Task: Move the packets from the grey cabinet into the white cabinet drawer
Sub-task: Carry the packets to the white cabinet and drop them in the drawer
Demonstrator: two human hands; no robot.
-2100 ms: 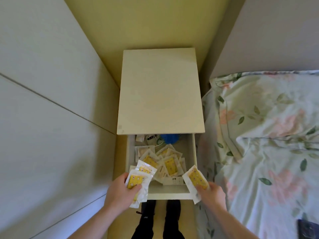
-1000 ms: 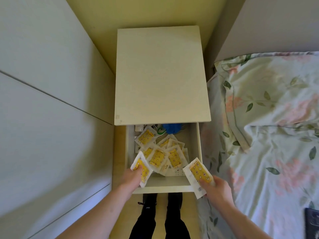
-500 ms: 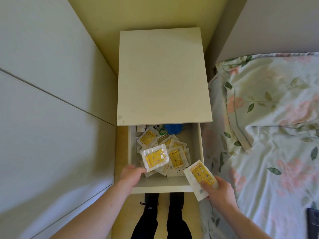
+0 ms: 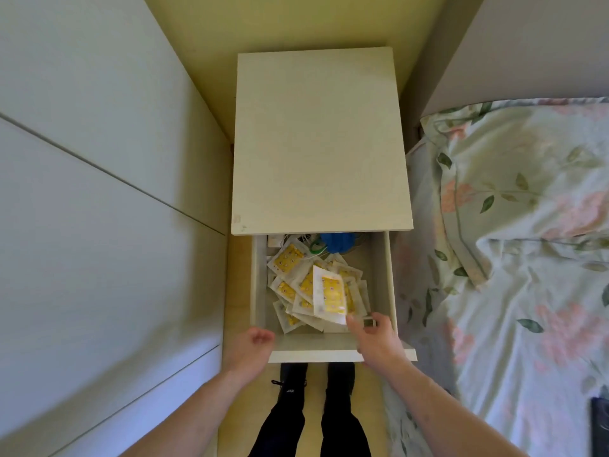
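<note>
Packet at right grip fingertips, seemingly loose.

Floral bedding right of cabinet; blue object, cables at drawer back.

White cabinet drawer — yellow packets heaped inside.

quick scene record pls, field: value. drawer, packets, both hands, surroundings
drawer: white cabinet drawer pulled open
contents: pile of yellow packets; blue object and cables at the back
top packet: yellow packet blurred, over the pile, at the right hand's fingertips; contact unclear
left hand: left hand holds nothing, fingers loosely curled, at drawer's front left corner
right hand: right hand over drawer's front right
surroundings: floral bedding to the right
</note>
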